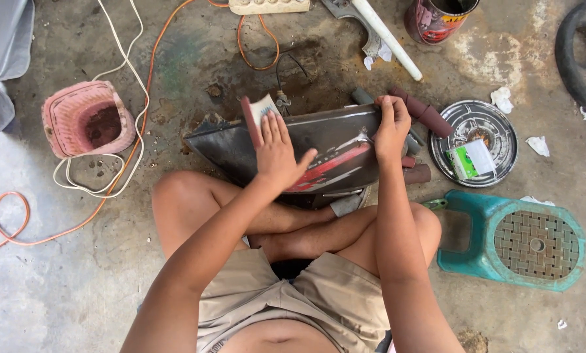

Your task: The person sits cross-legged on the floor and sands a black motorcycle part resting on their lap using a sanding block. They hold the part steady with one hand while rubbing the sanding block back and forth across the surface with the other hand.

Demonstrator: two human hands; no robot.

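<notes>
A dark motorcycle body panel [326,131] with a red stripe lies across my crossed legs on the concrete floor. My left hand [276,151] lies flat on the panel and presses a folded sheet of sandpaper [261,108], reddish on one side and pale on the other, against its upper left part. My right hand [391,129] grips the panel's upper right edge. Rolled reddish sandpaper pieces [425,112] lie just beyond the right hand.
A pink plastic basket [87,119] stands at the left among white and orange cables [136,85]. A round metal lid [475,142] holding a small green packet and an overturned teal stool [522,238] sit at the right. A can [437,19], a white pipe [388,38] and a tyre [584,59] are further off.
</notes>
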